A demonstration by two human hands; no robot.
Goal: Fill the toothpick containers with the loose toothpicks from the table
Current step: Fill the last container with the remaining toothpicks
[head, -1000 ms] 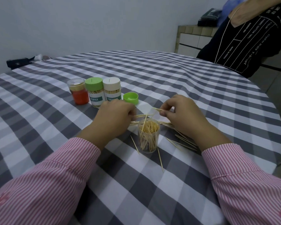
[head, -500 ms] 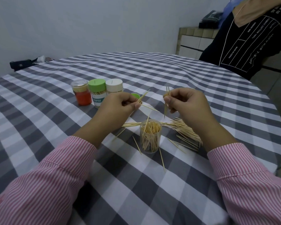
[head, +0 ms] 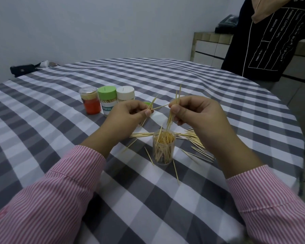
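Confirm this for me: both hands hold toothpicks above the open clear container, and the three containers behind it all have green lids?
Not quite. In the head view only the middle container has a green lid; the left one is clear-topped, the right white. Left hand and right hand do hold toothpicks above the open container.

four containers (head: 163, 149) (three capped), two hands (head: 130, 114)

Background beyond the grip

A grey-and-white checked tablecloth (head: 165, 81) covers the table. Far left of the grip, at the cloth's far edge, lies a dark bag (head: 23, 69). Far right and behind stands a person in a black printed shirt (head: 278, 43) before a tiled counter (head: 209, 44), with a pale wall (head: 95, 25) behind.
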